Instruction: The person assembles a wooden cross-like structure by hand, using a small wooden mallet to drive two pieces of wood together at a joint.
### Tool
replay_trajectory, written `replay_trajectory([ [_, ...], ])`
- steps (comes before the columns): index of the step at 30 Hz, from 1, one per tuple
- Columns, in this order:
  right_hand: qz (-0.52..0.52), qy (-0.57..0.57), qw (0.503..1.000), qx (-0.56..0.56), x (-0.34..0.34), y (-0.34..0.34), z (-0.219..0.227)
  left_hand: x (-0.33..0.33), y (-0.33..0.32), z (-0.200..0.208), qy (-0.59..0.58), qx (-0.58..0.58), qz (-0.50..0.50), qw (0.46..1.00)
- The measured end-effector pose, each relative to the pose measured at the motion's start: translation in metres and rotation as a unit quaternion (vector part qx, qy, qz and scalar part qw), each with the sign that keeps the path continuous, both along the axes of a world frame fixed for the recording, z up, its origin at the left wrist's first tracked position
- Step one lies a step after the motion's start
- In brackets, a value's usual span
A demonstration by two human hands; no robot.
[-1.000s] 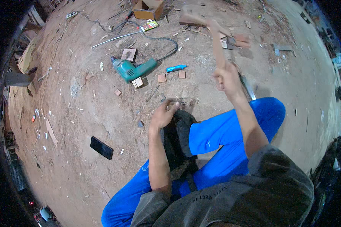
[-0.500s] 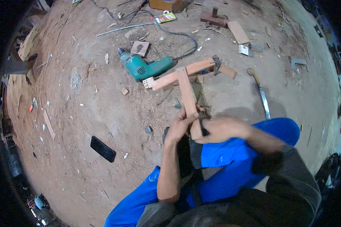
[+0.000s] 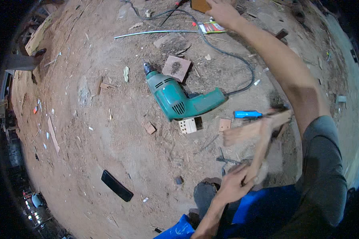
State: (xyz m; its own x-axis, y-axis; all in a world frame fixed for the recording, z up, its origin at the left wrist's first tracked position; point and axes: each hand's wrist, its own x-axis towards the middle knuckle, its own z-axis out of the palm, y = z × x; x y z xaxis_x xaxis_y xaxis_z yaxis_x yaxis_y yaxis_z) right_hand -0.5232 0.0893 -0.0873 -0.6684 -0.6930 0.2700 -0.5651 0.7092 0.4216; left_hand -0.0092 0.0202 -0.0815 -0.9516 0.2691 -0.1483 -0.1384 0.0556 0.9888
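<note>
My left hand [image 3: 236,185] is closed round the lower end of a T-shaped wooden piece [image 3: 257,157], which is tilted and blurred by motion. Its crossbar lies above a blue marker-like thing [image 3: 247,114] on the ground. My right arm stretches far forward, and my right hand [image 3: 224,15] is at an orange-brown box [image 3: 200,5] at the top edge. Its fingertips are partly cut off there, so their grip is unclear. A green power drill [image 3: 179,97] lies left of the wooden piece, beside a small pale block with holes [image 3: 187,126].
The drill's cable [image 3: 243,59] curves toward the back, past a metal rod [image 3: 155,32] and a colourful packet [image 3: 211,27]. A square wood piece [image 3: 176,67] touches the drill area. A black phone [image 3: 117,185] lies at the left front. Wood scraps and shavings are strewn over the dirt floor.
My right hand has left the wooden piece and reached forward to the box. The left hand keeps hold of the piece, which has swung right and tilted. The view has shifted.
</note>
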Motion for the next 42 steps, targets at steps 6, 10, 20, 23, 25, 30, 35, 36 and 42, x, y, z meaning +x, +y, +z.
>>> replay_trajectory([
  [6,-0.055,-0.042,0.994,0.089,0.000,-0.030,-0.005,0.002,-0.006,-0.003,0.003,-0.032,0.021,0.999],
  [10,-0.053,0.005,0.995,0.082,-0.003,-0.020,-0.014,0.003,-0.006,-0.006,-0.032,-0.025,-0.017,0.999],
  [20,-0.023,0.028,0.999,0.038,-0.008,-0.038,-0.032,0.005,-0.008,-0.007,-0.037,-0.007,-0.001,0.999],
  [23,-0.011,0.011,0.998,0.058,-0.010,-0.041,-0.021,0.007,-0.010,-0.011,-0.050,-0.004,0.004,0.999],
  [25,0.019,0.003,0.999,0.046,-0.019,-0.032,-0.022,0.007,-0.009,-0.010,-0.049,0.007,0.007,0.999],
  [30,-0.010,-0.112,0.993,-0.036,-0.012,-0.023,-0.005,0.007,-0.006,-0.011,0.016,0.010,0.056,0.998],
  [35,-0.059,-0.267,0.839,-0.470,0.038,0.031,0.004,0.010,0.002,-0.010,0.023,0.028,0.051,0.998],
  [36,-0.088,-0.305,0.804,-0.504,0.063,0.035,0.013,0.013,-0.001,-0.008,0.032,0.026,0.052,0.998],
  [42,-0.082,-0.421,0.701,-0.570,0.228,0.102,0.071,0.023,-0.002,-0.008,-0.021,0.016,0.029,0.999],
])
